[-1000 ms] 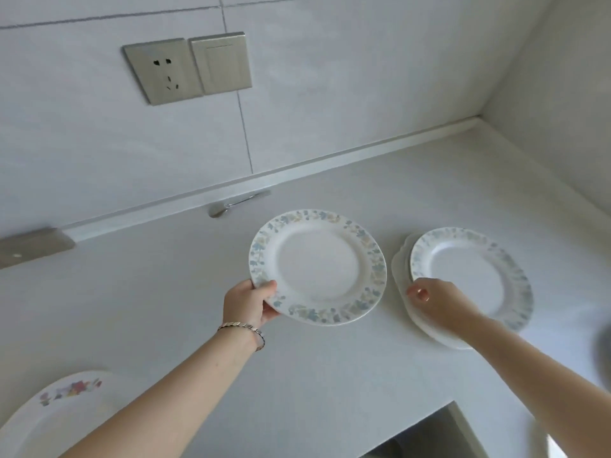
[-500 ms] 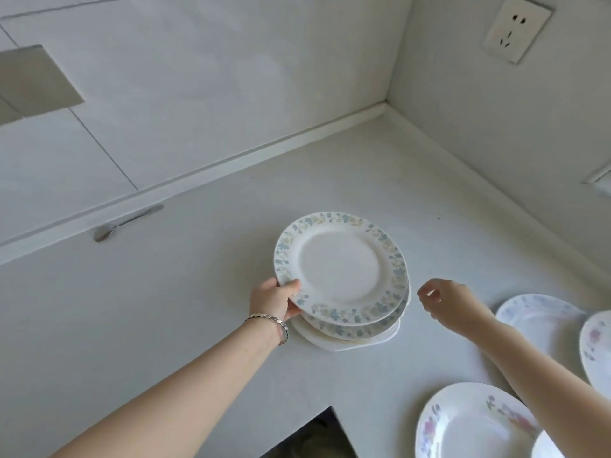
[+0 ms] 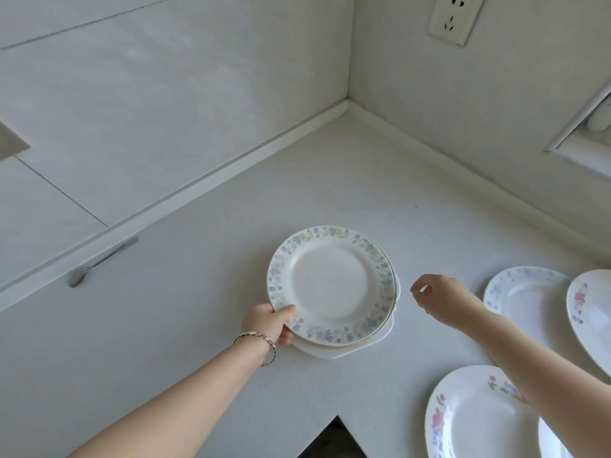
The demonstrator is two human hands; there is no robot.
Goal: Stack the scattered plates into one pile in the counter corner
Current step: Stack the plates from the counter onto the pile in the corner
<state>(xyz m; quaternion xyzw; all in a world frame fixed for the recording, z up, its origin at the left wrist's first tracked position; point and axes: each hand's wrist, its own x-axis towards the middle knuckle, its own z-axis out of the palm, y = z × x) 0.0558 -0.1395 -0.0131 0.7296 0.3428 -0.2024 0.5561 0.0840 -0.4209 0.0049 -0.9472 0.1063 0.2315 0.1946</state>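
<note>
A white plate with a blue and beige flower rim (image 3: 331,285) lies on top of a small pile (image 3: 334,352) on the white counter (image 3: 205,325), in front of the wall corner. My left hand (image 3: 269,323) grips that top plate's near-left rim, thumb on top. My right hand (image 3: 441,300) hovers just right of the pile with loosely curled fingers and holds nothing. More plates lie to the right: one with a blue flower rim (image 3: 525,299), one with pink flowers at the right edge (image 3: 591,312), and a near one with pink and purple flowers (image 3: 479,414).
A metal spoon (image 3: 99,262) lies by the back wall ledge at the left. A wall socket (image 3: 454,16) sits high on the right wall. The counter's front edge steps inward below the pile (image 3: 337,419). The corner (image 3: 348,109) lies beyond the pile.
My left hand has carried the flower-rimmed plate to the right and set it onto the pile. My right hand left the pile's rim and now hovers beside it. The view turned right.
</note>
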